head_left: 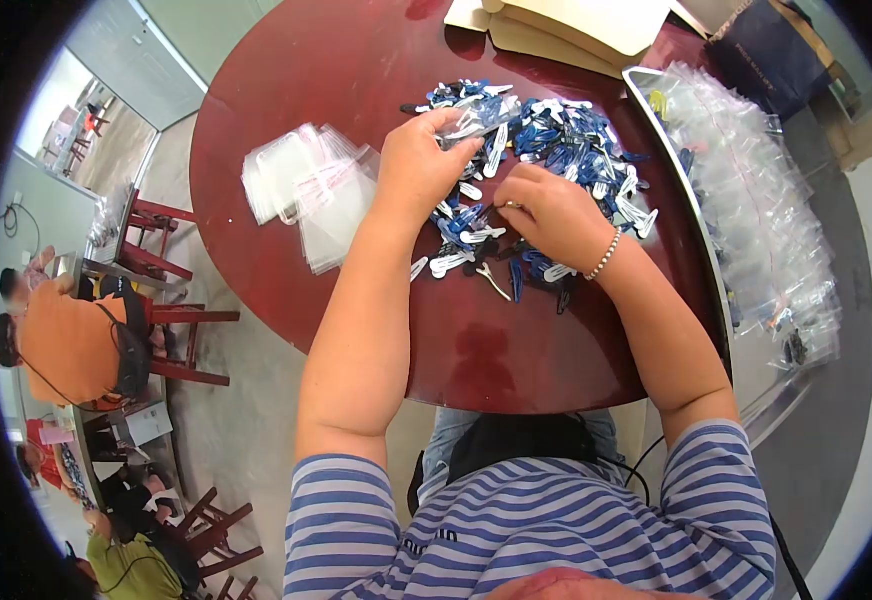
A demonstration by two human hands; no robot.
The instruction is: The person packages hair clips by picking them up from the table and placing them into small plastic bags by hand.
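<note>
My left hand [424, 160] grips a small clear plastic bag [483, 118] between thumb and fingers, over the pile. What is inside the bag is hard to make out. My right hand [561, 210], with a beaded bracelet at the wrist, is down at the near side of the heap, its fingers pinched together. Whatever the fingertips hold is too small to tell. Blue, white and black snap hair clips [576, 140] lie heaped around both hands. A few loose clips, such as a white one [493, 281], lie closest to me.
Flat clear bags [331, 195] are fanned out left of my left forearm on the round red table [256, 90]. A metal-edged tray [696, 215] on the right carries many filled bags [756, 200]. Cardboard [576, 35] and a dark paper bag [766, 55] stand behind. People sit at left.
</note>
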